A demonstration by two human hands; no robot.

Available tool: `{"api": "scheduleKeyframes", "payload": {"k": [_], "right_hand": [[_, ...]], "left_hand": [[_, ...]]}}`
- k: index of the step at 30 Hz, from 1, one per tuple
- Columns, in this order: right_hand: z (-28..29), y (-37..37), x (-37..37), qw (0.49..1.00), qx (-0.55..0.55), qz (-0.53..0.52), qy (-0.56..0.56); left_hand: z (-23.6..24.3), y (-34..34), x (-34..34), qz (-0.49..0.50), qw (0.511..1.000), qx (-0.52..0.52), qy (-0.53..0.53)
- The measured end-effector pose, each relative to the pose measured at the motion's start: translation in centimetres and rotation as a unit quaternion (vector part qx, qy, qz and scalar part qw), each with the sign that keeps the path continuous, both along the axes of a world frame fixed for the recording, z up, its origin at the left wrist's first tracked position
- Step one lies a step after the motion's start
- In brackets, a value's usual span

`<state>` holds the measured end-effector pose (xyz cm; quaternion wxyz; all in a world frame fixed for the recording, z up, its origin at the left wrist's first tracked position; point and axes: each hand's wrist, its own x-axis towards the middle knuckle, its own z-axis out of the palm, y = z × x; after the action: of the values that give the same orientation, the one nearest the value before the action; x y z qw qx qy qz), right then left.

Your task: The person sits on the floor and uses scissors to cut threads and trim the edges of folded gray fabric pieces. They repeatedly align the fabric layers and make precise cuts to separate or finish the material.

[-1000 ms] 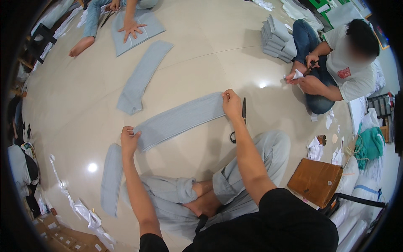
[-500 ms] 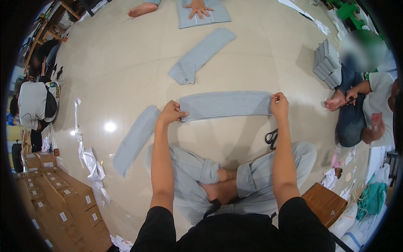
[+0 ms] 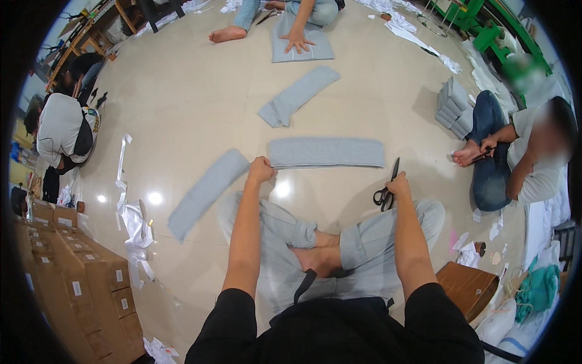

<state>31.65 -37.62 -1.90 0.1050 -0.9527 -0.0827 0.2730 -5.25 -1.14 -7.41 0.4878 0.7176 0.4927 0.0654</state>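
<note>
Worn on head, at left of fisheye pair. Looks steeply down and forward from above crossed legs (image 3: 351, 249) to far floor (image 3: 370, 100). Takes in left hand (image 3: 261, 170) and right hand (image 3: 399, 184) near middle, cardboard boxes (image 3: 85, 285) at near left. Curves straight edges toward dark rim.

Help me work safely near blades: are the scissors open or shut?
Shut, it seems: the scissors show their blades together as one narrow dark shape.

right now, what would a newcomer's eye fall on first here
Probably the long grey cloth strip lying flat near the middle, with the person's left hand at its left end. Next might come the black scissors off its right end, at the right hand, then the stack of cardboard boxes at lower left.
</note>
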Motion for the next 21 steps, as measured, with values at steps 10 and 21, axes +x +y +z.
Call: {"api": "scheduleKeyframes", "payload": {"k": [10, 21], "right_hand": [[0.9, -2.0, -1.6, 0.997, 0.025, 0.012, 0.068], [2.0, -1.3, -3.2, 0.998, 0.030, 0.044, 0.046]], "left_hand": [[1.6, -2.4, -0.4, 0.026, 0.999, 0.003, -0.019], [-0.1, -1.8, 0.3, 0.075, 0.985, -0.025, -0.155]]}}
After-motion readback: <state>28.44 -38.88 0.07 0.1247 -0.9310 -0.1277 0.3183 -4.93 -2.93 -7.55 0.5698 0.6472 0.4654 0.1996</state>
